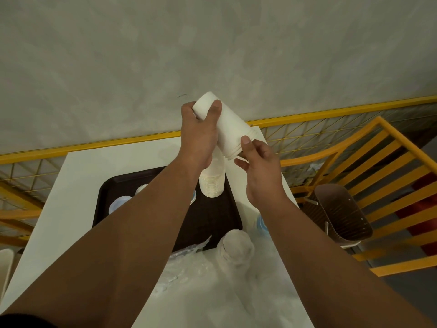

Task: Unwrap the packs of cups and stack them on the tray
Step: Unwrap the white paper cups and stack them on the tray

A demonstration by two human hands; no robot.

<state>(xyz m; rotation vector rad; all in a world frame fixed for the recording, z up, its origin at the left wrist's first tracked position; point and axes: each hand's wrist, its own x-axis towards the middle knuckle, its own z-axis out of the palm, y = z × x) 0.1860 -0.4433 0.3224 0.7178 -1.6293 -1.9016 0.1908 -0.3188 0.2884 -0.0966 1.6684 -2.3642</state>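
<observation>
The left hand [198,131] grips the closed end of a short stack of white cups [227,124], thumb over the top, fingers wrapped behind. The stack is held tilted in the air above the far edge of the table [71,185], rims pointing down and to the right. The right hand [257,166] pinches the rim end of the same stack between thumb and forefinger.

Below the hands, a taller cup stack [212,183] stands upside down on the dark tray [212,216]. Blue-rimmed lids [118,203] lie on the tray, partly hidden by the left forearm.

A wrapped pack [235,247] stands on the table just beside the tray's near right corner. Loose plastic wrap [189,250] lies at the tray's near edge. A yellow chair [383,185] stands right of the table.
</observation>
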